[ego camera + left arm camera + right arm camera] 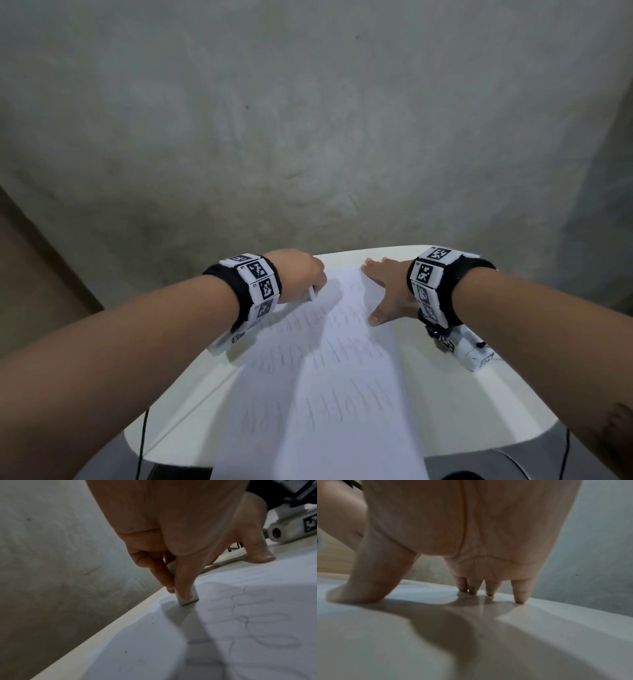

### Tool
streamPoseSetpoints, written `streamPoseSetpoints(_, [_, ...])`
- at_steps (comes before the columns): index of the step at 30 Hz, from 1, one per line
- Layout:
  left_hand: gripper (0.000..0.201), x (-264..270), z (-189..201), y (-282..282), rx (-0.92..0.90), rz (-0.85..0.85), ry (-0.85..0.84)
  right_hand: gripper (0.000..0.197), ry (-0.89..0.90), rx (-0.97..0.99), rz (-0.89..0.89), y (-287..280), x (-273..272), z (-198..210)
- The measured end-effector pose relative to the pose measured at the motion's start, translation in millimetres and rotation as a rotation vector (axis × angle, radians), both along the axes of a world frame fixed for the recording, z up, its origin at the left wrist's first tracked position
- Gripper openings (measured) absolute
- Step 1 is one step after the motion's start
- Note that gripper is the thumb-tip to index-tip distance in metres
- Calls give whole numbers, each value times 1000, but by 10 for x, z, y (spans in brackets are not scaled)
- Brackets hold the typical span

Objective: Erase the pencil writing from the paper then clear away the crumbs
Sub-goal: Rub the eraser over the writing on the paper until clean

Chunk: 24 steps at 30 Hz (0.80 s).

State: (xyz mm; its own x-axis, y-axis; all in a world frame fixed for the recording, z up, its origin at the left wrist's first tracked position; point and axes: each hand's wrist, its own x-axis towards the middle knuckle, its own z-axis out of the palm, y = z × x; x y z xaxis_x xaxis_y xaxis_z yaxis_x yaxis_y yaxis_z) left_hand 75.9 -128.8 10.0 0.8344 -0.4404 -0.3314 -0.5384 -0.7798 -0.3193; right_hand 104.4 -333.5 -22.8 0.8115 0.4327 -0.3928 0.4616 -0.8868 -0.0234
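Note:
A white sheet of paper [325,394] lies lengthwise on a white table [462,404], with rows of faint pencil writing [329,349] across it. My left hand [313,286] pinches a small white eraser [187,599] between thumb and fingers. The eraser's lower end touches the paper [240,628] near its far left corner. A few dark crumbs [152,618] dot the sheet beside the eraser. My right hand [376,291] lies open with fingers spread, pressing on the paper's far right edge. In the right wrist view its fingertips [520,600] and thumb rest flat on the surface.
The table's rounded far edge [359,251] runs just beyond both hands, with a grey concrete floor [308,137] past it. Thin black cables [142,445] hang off the near left and near right sides. The camera on my right wrist [283,531] sits close to the tabletop.

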Motion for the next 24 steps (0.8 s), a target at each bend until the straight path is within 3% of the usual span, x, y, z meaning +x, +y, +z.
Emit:
streamPoseSetpoints(7, [22, 243, 130, -487, -217, 14, -79, 102, -55, 2, -5, 75, -12, 10])
streamPoseSetpoints(10, [24, 266, 57, -616, -174, 16, -40, 109, -12, -10, -7, 81, 9, 8])
streamPoseSetpoints(18, [20, 209, 50, -218, -48, 2, 9, 107, -28, -40, 15, 52, -45, 15])
streamPoseSetpoints(24, [21, 196, 23, -489, -124, -60, -87, 109, -9, -11, 6, 51, -17, -5])
